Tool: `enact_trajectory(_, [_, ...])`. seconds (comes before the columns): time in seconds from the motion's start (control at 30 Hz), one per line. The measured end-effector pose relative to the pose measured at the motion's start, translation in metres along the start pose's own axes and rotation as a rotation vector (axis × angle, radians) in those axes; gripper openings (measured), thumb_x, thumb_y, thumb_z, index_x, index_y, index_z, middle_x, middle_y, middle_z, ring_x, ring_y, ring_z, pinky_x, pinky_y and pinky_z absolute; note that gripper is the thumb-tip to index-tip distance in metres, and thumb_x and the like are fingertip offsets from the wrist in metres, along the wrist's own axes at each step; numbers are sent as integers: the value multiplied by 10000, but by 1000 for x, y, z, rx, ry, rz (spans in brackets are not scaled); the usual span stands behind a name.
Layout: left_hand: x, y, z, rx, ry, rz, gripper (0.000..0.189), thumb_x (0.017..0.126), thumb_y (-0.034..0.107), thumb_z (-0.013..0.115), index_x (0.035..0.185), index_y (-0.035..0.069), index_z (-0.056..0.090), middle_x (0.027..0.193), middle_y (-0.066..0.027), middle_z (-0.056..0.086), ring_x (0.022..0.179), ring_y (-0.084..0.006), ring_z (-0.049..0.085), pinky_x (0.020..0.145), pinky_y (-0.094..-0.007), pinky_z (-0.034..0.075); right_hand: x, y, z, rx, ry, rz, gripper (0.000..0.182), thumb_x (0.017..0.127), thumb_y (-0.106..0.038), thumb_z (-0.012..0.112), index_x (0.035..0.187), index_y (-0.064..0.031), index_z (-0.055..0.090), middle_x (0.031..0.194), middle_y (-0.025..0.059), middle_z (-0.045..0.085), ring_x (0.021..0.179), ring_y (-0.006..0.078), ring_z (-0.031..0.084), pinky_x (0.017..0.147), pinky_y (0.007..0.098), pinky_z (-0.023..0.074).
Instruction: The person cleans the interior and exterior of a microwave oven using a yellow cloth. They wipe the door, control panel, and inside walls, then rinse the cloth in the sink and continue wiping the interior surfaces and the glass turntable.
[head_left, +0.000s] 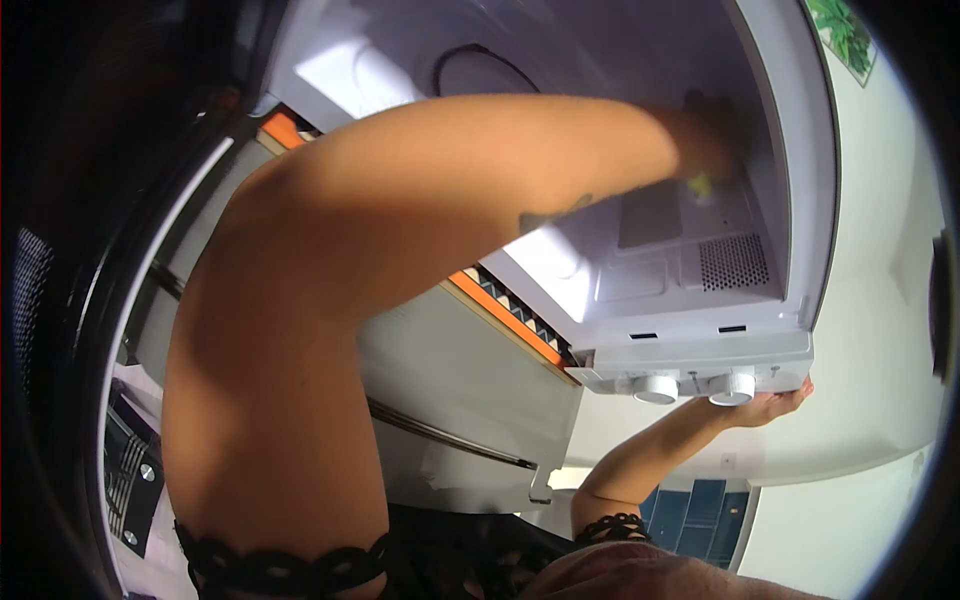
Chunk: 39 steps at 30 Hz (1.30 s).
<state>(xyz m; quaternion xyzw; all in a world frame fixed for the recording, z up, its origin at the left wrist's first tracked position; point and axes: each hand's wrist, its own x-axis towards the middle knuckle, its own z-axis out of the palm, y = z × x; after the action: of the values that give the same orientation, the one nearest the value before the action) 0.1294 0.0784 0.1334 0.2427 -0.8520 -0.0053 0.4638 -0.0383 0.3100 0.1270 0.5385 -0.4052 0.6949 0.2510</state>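
Observation:
A white microwave oven (810, 172) stands open before me. My left arm crosses the view and reaches deep into its cavity. My left hand (709, 139) is dark and blurred near the inner wall. A small blurred yellow thing (700, 186), too unclear to name, shows at its edge and appears held. Below it are a grey rectangular cover (651, 216) and a perforated vent (735, 262). Outside, my right hand (765, 407) holds the oven's side, behind the control panel with two white knobs (731, 388); its fingertips reach the panel's far corner.
The black oven door (67, 285) swings out along the left. An orange-edged patterned mat (517, 304) lies beneath the oven, on a grey refrigerator (465, 352) with a dark handle groove. A black appliance with metal knobs (135, 487) sits lower left. Blue tiles (694, 517) show behind my right arm.

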Motion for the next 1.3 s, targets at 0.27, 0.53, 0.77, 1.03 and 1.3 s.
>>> enact_trajectory(0.27, [-68,-6,-73,-1029,-649,-108,338,754,125,621,1084,53,629,987,-73,667,837,-196,634,704,-336,520,1,14,-13,137,-15,76,416,1005,-310,299,1130,16,526,1112,148,528,1013,244,535,869,410,465])
enact_trajectory(0.53, [-76,-78,-106,-330,-680,-166,279,888,246,557,1008,20,668,1060,-139,646,921,-232,638,720,-366,514,-2,45,-28,-263,-96,-572,416,1007,-316,322,1097,28,537,1076,147,537,966,229,544,857,389,457])
enact_trajectory(0.77, [-17,-157,-20,718,70,-325,234,832,162,540,962,40,692,1162,-226,563,1049,-282,520,905,-483,414,-1,34,-15,-164,40,-342,436,1014,-303,280,1010,35,555,1019,130,551,890,171,558,802,322,468])
enact_trajectory(1.03, [33,-142,36,523,-80,-466,522,857,232,503,1264,-91,457,1364,-272,367,1209,-401,370,1026,-559,260,3,51,-44,184,-41,-252,363,936,-77,499,1275,28,425,1216,202,492,1040,270,575,901,405,504])
enact_trajectory(1.3, [50,-108,152,152,565,-341,625,894,274,470,1411,-34,305,1408,-348,284,1274,-489,322,993,-592,325,1,43,-21,275,-95,-232,306,922,-20,524,1216,44,467,1168,185,510,986,253,588,870,388,519])
